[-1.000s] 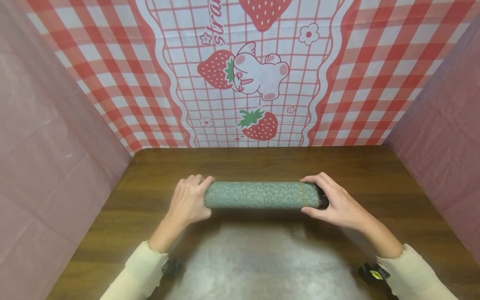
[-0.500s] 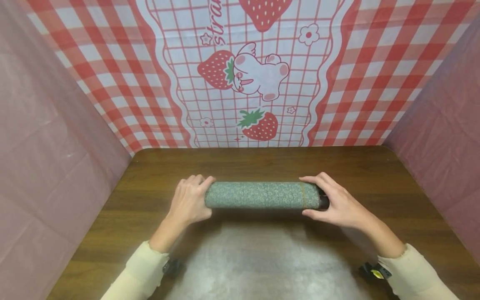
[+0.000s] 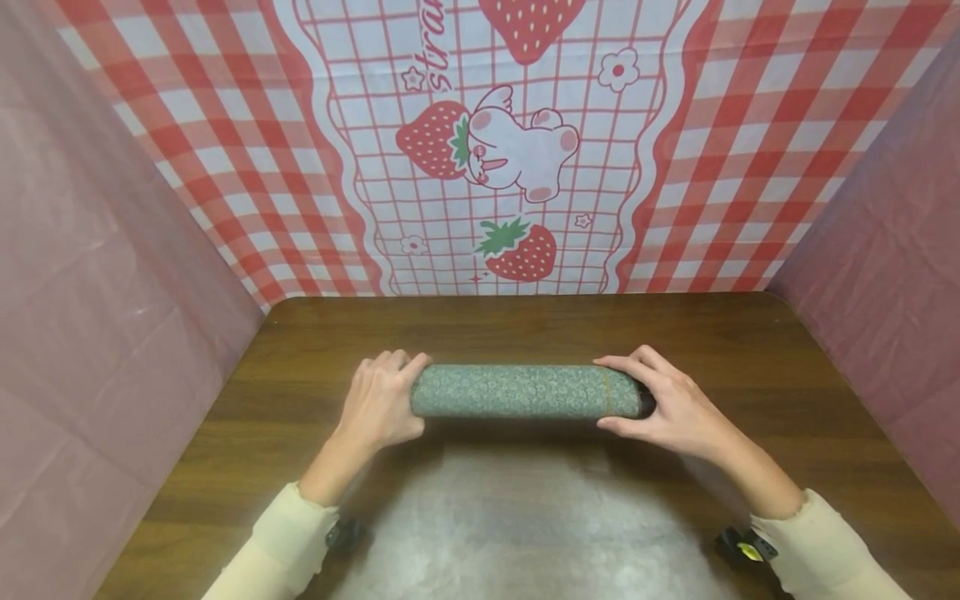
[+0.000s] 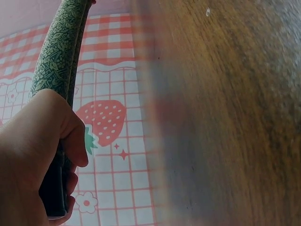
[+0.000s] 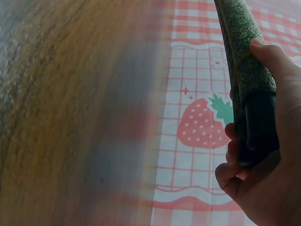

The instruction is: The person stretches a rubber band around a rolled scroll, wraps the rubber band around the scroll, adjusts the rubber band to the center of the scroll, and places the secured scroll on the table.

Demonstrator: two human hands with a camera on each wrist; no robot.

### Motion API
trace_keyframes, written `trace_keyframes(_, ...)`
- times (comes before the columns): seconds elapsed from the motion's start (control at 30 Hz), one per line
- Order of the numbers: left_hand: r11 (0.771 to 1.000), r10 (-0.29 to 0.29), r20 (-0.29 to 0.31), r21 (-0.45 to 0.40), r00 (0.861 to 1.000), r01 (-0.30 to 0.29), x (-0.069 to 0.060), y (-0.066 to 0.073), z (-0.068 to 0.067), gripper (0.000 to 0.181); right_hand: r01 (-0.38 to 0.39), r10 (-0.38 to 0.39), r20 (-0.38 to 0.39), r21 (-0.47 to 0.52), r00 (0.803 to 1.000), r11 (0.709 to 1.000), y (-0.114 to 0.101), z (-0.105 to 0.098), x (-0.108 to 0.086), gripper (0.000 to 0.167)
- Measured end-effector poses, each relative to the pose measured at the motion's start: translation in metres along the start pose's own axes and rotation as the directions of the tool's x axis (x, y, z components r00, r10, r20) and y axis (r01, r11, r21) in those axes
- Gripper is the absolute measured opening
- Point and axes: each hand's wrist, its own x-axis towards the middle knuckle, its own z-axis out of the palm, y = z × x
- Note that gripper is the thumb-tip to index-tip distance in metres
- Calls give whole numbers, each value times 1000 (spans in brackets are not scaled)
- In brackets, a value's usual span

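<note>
A rolled scroll with green floral cloth on its outside lies sideways between both hands, above the wooden table. My left hand grips its left end; in the left wrist view a dark end piece shows between thumb and curled fingers. At the other end, my right hand holds the scroll, thumb on the cloth and fingers round the far side. The right wrist view shows the black end knobs inside that hand. A thin yellowish cord circles the roll near there.
The brown wooden table reaches back to a red-and-white checked cloth printed with strawberries. Pinkish drapes hang on both sides. A small dark device is worn near the right cuff.
My right hand has shifted slightly left at the scroll's end, covering a little more of it. The scroll and my left hand are almost still.
</note>
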Motion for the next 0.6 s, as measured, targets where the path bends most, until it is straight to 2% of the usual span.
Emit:
trace_keyframes(0.23, 1000, 5, -8, 5, 1000, -5, 0, 0, 0, 75, -24, 24, 54, -11, 998, 1000, -1, -4, 1, 82)
trace_keyframes(0.37, 1000, 5, -4, 2, 1000, -5, 0, 1, 2, 74, -27, 29, 46, -40, 998, 999, -1, -5, 1, 78)
trace_keyframes(0.6, 1000, 7, -12, -11, 1000, -7, 2, 4, 3, 73, -50, 52, 20, -85, 998, 995, -2, -3, 0, 81)
